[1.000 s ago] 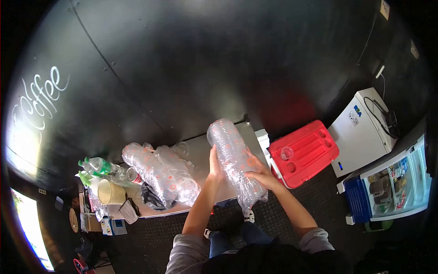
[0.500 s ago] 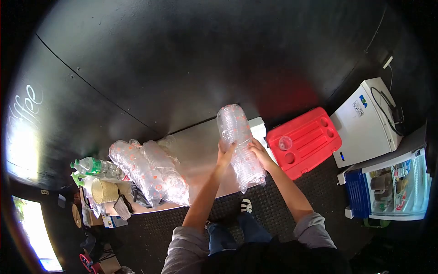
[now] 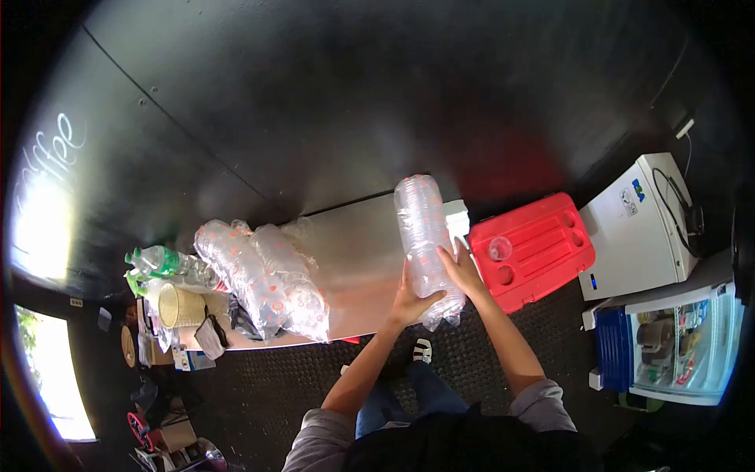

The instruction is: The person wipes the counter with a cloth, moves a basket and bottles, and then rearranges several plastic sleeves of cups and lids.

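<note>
A long sleeve of stacked clear plastic cups [image 3: 421, 216], wrapped in plastic with orange marks, stands tilted at the right part of the metal counter [image 3: 358, 244]. My left hand [image 3: 412, 300] grips its lower left side, thumb across the near end. On the right side, my right hand [image 3: 462, 272] has its fingers wrapped against the sleeve. Two more wrapped cup sleeves, one on the left [image 3: 240, 271] and one beside it [image 3: 289, 275], lie on the counter's left half.
A red cooler lid [image 3: 543, 252] with a clear plastic cup [image 3: 500, 248] on it is at the right, beside a white freezer [image 3: 629, 228] and a glass-front fridge [image 3: 680, 338]. Plastic bottles [image 3: 161, 261] and a woven basket [image 3: 181, 305] crowd the counter's left end.
Both hands have shifted down along the cup sleeve, the left toward its near end. The sleeve appears slightly further right and more upright, while the view has shifted a little.
</note>
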Motion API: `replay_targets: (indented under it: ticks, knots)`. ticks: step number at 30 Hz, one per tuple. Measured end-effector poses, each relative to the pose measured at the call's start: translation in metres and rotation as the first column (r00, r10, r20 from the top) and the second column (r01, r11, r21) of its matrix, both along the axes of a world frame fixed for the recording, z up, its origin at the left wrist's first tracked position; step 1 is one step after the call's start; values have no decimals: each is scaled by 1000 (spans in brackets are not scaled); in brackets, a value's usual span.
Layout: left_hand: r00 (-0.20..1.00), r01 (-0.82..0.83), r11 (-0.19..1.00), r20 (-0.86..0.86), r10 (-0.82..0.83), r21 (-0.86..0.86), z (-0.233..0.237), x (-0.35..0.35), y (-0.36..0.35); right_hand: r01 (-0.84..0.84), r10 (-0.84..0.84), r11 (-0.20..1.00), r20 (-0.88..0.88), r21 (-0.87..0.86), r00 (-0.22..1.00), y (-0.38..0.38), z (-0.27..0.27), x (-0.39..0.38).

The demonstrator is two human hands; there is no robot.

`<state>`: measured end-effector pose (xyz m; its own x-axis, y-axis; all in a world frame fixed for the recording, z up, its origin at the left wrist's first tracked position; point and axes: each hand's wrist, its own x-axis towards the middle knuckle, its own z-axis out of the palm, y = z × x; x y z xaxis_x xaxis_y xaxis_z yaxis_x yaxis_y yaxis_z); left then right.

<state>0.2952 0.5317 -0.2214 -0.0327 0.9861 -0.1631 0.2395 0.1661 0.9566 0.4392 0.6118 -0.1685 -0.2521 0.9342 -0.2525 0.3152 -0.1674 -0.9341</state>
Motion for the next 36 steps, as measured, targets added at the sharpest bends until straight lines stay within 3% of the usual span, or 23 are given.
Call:
replay_targets:
  ticks: [1,2,3,5,8,9,10,11,15,17,21,23,24,27,28,29,31,33,35,36]
  knots:
    - [1000,-16,999,-2,16,32,2,2,0,58,-64,978,26,199,998,5,-21,-7]
    - [1000,-30,997,-3,31,66,4,5,1,8,-8,947,0,322,1000,14,-47,-12]
    - [999,-37,997,-3,38,68,5,8,2,1,-1,946,0,324,1000,12,-44,-14]
    - [975,8,990,-223,23,139,6,9,0,-113,46,929,195,353,980,5,-38,-19]
    - [989,21,994,-147,-5,104,9,-5,-2,-125,57,901,174,414,983,14,-61,-15]
    - [989,8,994,-149,8,105,15,-9,-8,-118,47,903,179,413,983,12,-56,-18]
    - [987,-20,994,-155,36,104,21,-15,-14,-110,-28,898,303,426,952,8,-50,-19]
    - [985,-52,993,-161,68,105,27,-22,-19,-95,-89,846,314,525,945,6,-43,-24]
    - [986,-163,978,-12,166,130,43,-67,-57,-86,-64,683,177,725,982,-13,20,-66]
    - [938,-316,927,217,272,201,76,-94,-83,-138,14,673,175,726,985,-27,39,-99]
    - [799,-582,664,177,575,470,83,-175,-120,-269,324,679,49,683,945,-57,42,-177]
    - [617,-769,468,316,720,436,91,-214,-130,-422,456,801,26,425,890,-77,47,-216]
    - [545,-824,422,322,775,378,98,-231,-134,-457,496,788,14,412,868,-81,36,-238]
    - [505,-863,456,334,796,219,48,-302,-141,-522,548,783,21,340,836,-92,37,-298]
    - [431,-876,482,447,784,1,56,-309,-142,-543,556,794,33,275,830,-95,40,-317]
    - [423,-855,513,476,771,-71,51,-318,-143,-542,556,793,34,277,830,-95,40,-336]
    - [436,-803,577,512,740,-151,48,-329,-143,-542,466,760,280,360,839,-92,30,-372]
    - [431,-743,632,563,705,-221,51,-337,-139,-543,435,769,346,338,831,-91,37,-394]
    - [415,-674,700,662,624,-237,45,-347,-135,-573,442,808,502,139,744,-98,57,-405]
    - [411,-669,702,666,623,-243,41,-350,-132,-571,439,810,508,133,741,-96,55,-410]
